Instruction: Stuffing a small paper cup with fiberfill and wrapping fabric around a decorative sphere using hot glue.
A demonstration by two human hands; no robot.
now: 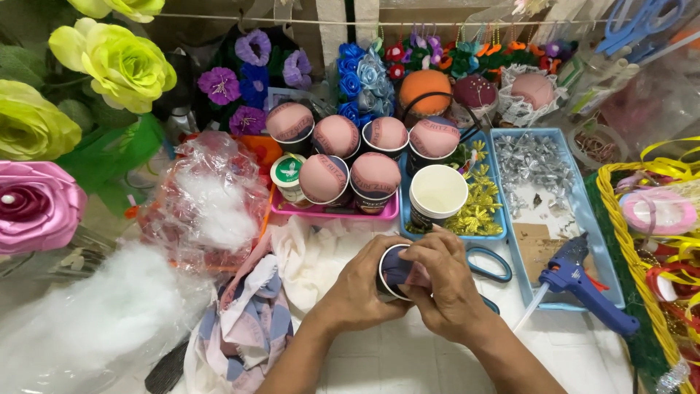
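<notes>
I hold a small dark paper cup (389, 271) on its side over the white table (408, 361), just in front of me. My left hand (361, 288) is wrapped around the cup's wall from the left, fingers closed on it. My right hand (445, 284) lies over the cup's mouth, its fingers (426, 248) pressing a piece of dark and pink cloth (405, 271) into the opening, so both hands are clamped on the same cup.

Just beyond my hands stands an empty white-lined cup (437, 195) at the near end of a blue tray (503, 235) with gold trimmings. Left of it, a pink tray (328, 212) carries cups already topped with rounded pink cloth domes (337, 136). Blue-handled scissors (487, 264) lie right beside my right hand, partly under it. A blue glue gun (583, 281) rests further right, on the edge of another blue tray. Loose white stuffing (109, 314) sits to my far left, and patterned fabric scraps (244, 321) lie near my left forearm.
</notes>
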